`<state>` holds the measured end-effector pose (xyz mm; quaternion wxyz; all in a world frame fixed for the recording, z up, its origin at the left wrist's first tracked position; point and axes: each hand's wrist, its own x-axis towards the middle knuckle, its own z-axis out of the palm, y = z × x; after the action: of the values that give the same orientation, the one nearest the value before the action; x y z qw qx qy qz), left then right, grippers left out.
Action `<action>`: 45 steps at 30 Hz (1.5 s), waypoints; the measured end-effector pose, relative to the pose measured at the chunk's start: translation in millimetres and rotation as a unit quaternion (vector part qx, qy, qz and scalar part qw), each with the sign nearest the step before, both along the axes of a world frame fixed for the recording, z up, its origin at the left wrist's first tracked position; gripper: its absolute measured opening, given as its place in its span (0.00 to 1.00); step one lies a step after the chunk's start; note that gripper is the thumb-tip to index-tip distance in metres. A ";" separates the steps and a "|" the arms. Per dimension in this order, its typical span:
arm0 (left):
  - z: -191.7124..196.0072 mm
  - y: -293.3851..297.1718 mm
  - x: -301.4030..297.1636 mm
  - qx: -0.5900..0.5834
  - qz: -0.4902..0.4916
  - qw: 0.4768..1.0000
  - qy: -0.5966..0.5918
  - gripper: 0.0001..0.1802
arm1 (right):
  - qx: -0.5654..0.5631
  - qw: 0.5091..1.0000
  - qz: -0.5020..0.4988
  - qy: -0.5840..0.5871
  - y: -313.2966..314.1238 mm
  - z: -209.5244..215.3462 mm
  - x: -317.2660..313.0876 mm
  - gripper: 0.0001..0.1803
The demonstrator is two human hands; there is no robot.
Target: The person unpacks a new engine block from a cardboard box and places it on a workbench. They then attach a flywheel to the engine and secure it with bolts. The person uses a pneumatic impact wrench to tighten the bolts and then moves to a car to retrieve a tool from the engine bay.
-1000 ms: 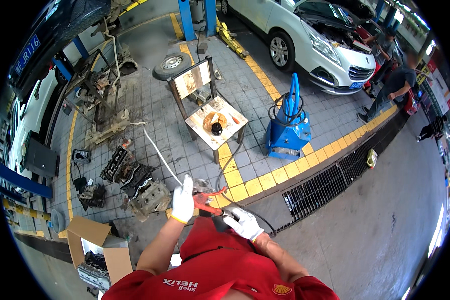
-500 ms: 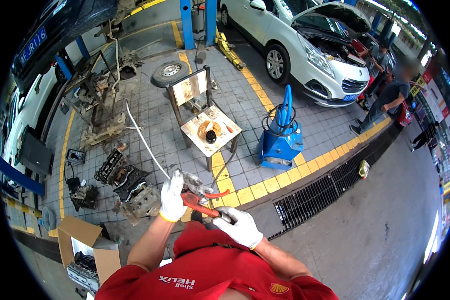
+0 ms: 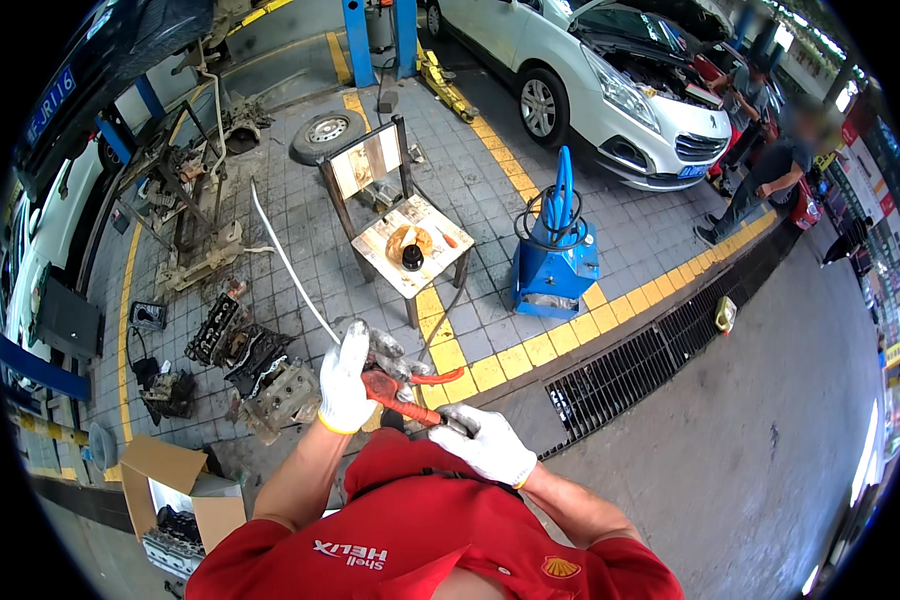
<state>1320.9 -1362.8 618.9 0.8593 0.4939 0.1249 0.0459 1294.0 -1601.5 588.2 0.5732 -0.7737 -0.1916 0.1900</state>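
Observation:
Both my hands wear white gloves with dark smudges. My left hand [image 3: 344, 388] is closed around a long, thin white tube [image 3: 288, 258], which slants up and left from it. A red hand tool [image 3: 402, 398] with two spread handles, looking like a pipe cutter, lies between my hands. Its head sits against my left hand, where the gloved fingers partly hide it. My right hand [image 3: 487, 442] grips the end of the lower handle. The upper handle points right, apart from my right hand. Whether the tube lies in the tool's jaws, I cannot tell.
A wooden chair [image 3: 378, 240] holding a dark round item stands ahead. Right of it is a blue machine [image 3: 558, 265]. Engine parts [image 3: 245, 350] and an open cardboard box [image 3: 220, 515] lie left. A floor grate [image 3: 630, 385] runs right; a white car [image 3: 640, 110] and people stand beyond.
The surroundings have shifted slightly up and left in view. Both hands keep their hold on the tube and tool, with little visible movement.

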 end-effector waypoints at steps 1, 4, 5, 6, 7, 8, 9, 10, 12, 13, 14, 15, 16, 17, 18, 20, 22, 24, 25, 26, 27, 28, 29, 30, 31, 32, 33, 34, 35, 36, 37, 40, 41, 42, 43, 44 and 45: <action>1.1 -0.7 -0.3 -0.001 0.000 1.000 -0.001 0.29 | 0.014 0.999 0.002 0.047 -0.4 1.5 -0.7 0.25; 4.0 -5.3 -3.7 -0.011 0.031 0.999 0.010 0.28 | -0.049 0.998 0.028 -0.029 -6.6 6.9 -0.8 0.23; 4.0 -7.7 -4.6 -0.020 0.030 0.999 -0.007 0.27 | -0.056 0.996 0.022 -0.061 -8.0 8.4 -1.6 0.23; 2.4 -13.1 -2.4 -0.015 0.104 0.994 0.008 0.25 | -0.056 0.993 0.010 -0.108 -9.0 10.1 -2.3 0.23; 3.3 -12.2 -2.8 -0.035 0.102 0.994 0.030 0.25 | -0.062 0.987 -0.001 -0.149 -9.4 11.6 -3.2 0.23; 3.0 -14.2 -2.3 -0.025 0.120 0.992 0.033 0.25 | -0.048 0.986 -0.011 -0.162 -10.5 13.2 -3.7 0.23; 2.6 -16.0 -1.6 -0.012 0.158 0.985 0.060 0.25 | -0.039 0.984 -0.016 -0.171 -10.8 14.6 -3.6 0.23; 2.8 -17.1 -3.9 -0.036 0.127 0.990 0.044 0.25 | -0.031 0.983 -0.016 -0.179 -12.2 16.3 -4.6 0.23; 5.3 -17.1 -6.4 -0.024 0.120 0.992 0.040 0.25 | -0.046 0.995 0.024 -0.082 -16.8 20.3 -4.4 0.23; 6.7 -17.9 -7.6 -0.016 0.102 0.994 0.030 0.25 | -0.024 0.999 0.029 -0.022 -18.4 22.1 -4.1 0.23; 11.4 -13.2 -10.3 0.022 0.061 0.998 0.018 0.26 | -0.005 0.998 0.035 0.057 -20.0 24.0 -4.7 0.22; 12.5 -14.9 -11.1 0.006 0.034 0.999 0.016 0.25 | 0.035 0.989 0.041 0.136 -21.2 25.2 -5.2 0.22; 14.5 -14.8 -12.4 -0.011 0.008 1.000 0.014 0.25 | 0.019 0.990 0.037 0.136 -22.1 25.9 -6.0 0.22; 15.8 -16.1 -12.4 -0.042 -0.021 0.999 -0.006 0.25 | 0.023 0.990 0.034 0.137 -22.3 25.9 -6.9 0.21; 15.2 -19.8 -10.0 0.020 0.030 0.999 0.000 0.24 | 0.037 0.988 0.032 0.144 -22.1 25.3 -7.6 0.20; 14.4 -27.8 -7.1 0.119 0.120 0.986 0.005 0.22 | 0.013 0.999 0.018 0.036 -22.1 22.9 -10.0 0.20; 16.7 -32.3 -4.3 0.085 0.113 0.990 0.005 0.21 | -0.005 1.000 0.007 -0.029 -23.6 19.7 -11.0 0.19; 23.7 -30.7 -6.7 -0.006 0.027 0.999 0.034 0.21 | -0.025 0.998 0.005 -0.055 -25.8 16.9 -11.4 0.18; 25.4 -31.4 -6.0 0.005 0.029 0.999 0.040 0.22 | -0.020 0.999 0.004 -0.031 -27.0 15.6 -11.6 0.18; 25.1 -33.7 -3.8 0.015 0.035 0.999 0.034 0.22 | -0.015 1.000 0.004 -0.007 -29.2 13.9 -11.5 0.18; 23.9 -35.0 0.3 0.028 0.053 0.997 0.051 0.23 | -0.010 1.000 0.003 0.017 -30.5 11.5 -10.8 0.18; 22.6 -35.8 -3.4 0.004 -0.007 1.000 0.019 0.24 | -0.005 1.000 0.005 0.005 -32.2 8.0 -9.5 0.17; 16.0 -39.5 3.6 0.043 0.002 0.999 0.030 0.28 | 0.019 0.999 0.009 0.043 -35.6 3.5 -9.0 0.18; 10.8 -40.0 5.5 0.031 -0.006 0.998 0.059 0.28 | -0.012 1.000 0.010 0.009 -37.4 -2.4 -8.1 0.18; 4.2 -41.5 7.2 0.014 -0.017 0.997 0.076 0.28 | -0.026 0.999 0.018 -0.011 -39.7 -9.5 -5.7 0.19; 0.1 -30.8 14.6 0.051 0.010 0.997 0.059 0.28 | -0.028 0.998 0.017 -0.053 -44.1 -18.3 -2.3 0.20; -4.7 -20.1 21.6 0.008 0.028 0.998 0.048 0.27 | -0.060 0.997 0.047 -0.023 -53.8 -26.9 2.6 0.23; -9.1 -9.4 29.5 0.003 0.047 0.998 0.029 0.27 | -0.127 0.991 0.043 -0.005 -60.9 -37.3 11.2 0.24; -8.5 13.8 36.8 -0.109 0.029 0.993 -0.024 0.27 | -0.173 0.984 0.035 0.002 -66.6 -48.6 17.6 0.25; -12.2 31.4 47.0 -0.086 0.109 0.990 -0.007 0.27 | -0.196 0.980 0.005 0.038 -76.2 -58.5 21.2 0.26; -16.9 50.9 56.1 -0.066 0.155 0.985 -0.047 0.27 | -0.248 0.965 -0.021 0.087 -86.8 -68.5 27.6 0.28; -54.5 94.0 95.9 -0.141 0.247 0.959 0.008 0.31 | -0.277 0.952 -0.108 0.073 -103.8 -100.2 45.4 0.33; -73.6 106.8 109.3 -0.178 0.258 0.949 0.007 0.32 | -0.267 0.953 -0.133 0.060 -105.8 -111.4 50.5 0.33; -95.7 118.1 128.3 -0.221 0.256 0.941 0.012 0.35 | -0.261 0.952 -0.154 0.044 -106.4 -123.6 57.4 0.30; -121.3 128.7 150.4 -0.245 0.260 0.933 0.031 0.39 | -0.294 0.942 -0.154 0.054 -107.2 -135.5 63.9 0.28; -150.6 136.8 174.4 -0.258 0.266 0.928 0.038 0.38 | -0.321 0.933 -0.151 0.058 -108.3 -147.6 68.9 0.27; -180.8 145.8 201.5 -0.266 0.272 0.924 0.043 0.37 | -0.348 0.924 -0.147 0.062 -109.6 -159.2 74.1 0.26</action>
<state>1522.4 -1217.0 438.1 0.9072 0.1961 0.2990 0.2219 1368.1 -1711.1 429.0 0.3005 -0.9305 0.0383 0.2058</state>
